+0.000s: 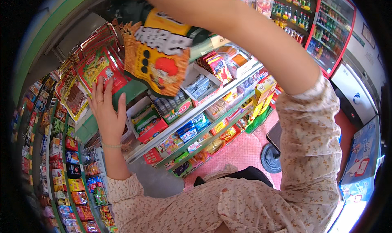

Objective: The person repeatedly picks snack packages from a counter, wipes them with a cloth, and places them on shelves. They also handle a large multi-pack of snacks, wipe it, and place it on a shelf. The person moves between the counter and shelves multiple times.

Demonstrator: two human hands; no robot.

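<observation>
My left hand (108, 110) rests with spread fingers against a red snack packet (102, 63), the front one of a row of packets on a green shelf. Below and left of it a brown-and-yellow snack packet (73, 96) leans outward. At the top, my right hand (171, 6) is partly cut off by the picture's edge. It is at the upper part of a large black-and-orange snack bag (159, 55) that hangs in front of the shelf. The fingertips are mostly out of view, so their hold on the bag is hidden.
Boxes of small sweets, such as a red box (153, 130), line the shelf (196, 93) below the bag. Packed snack racks (73, 184) stand at the left. A red-framed drinks fridge (332, 27) is at the upper right. A round-based stand (271, 158) is on the pink floor mat (235, 150).
</observation>
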